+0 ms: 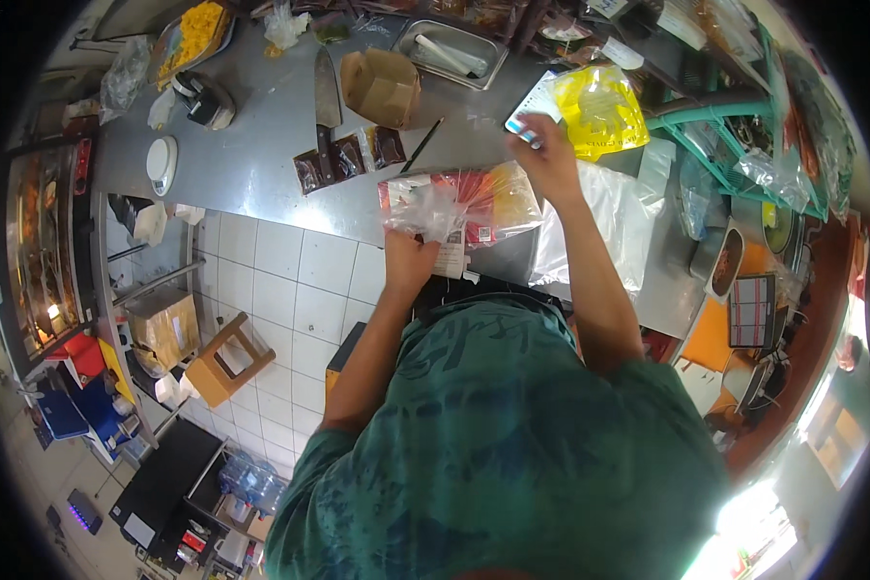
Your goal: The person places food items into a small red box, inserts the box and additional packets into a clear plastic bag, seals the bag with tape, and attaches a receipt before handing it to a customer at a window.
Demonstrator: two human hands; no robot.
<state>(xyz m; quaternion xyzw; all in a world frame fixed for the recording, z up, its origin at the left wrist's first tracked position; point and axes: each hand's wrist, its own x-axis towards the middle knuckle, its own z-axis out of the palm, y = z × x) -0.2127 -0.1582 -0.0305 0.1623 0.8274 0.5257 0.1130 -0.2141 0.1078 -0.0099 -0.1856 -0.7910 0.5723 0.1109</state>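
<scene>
A clear plastic package with red and yellow print [498, 198] lies along the near edge of the steel table. My left hand [411, 259] is closed on its near left edge, pinching the crinkled plastic. Further right, my right hand [554, 164] hovers past the package with curled fingers. At its fingertips shows a small blue-and-white thing [525, 135], too blurred to name, beside a white printed sheet [534, 101]. A yellow plastic bag [604, 111] lies just right of that hand. Clear plastic bags [614, 227] are spread under the right forearm.
Left of the package, a large knife [327, 92] rests across dark sachets [348, 159], near a black pen [422, 145]. Behind are an open cardboard box [382, 87] and a metal tray [451, 53]. A white round scale [162, 164] stands far left; a green rack [735, 135] is at right.
</scene>
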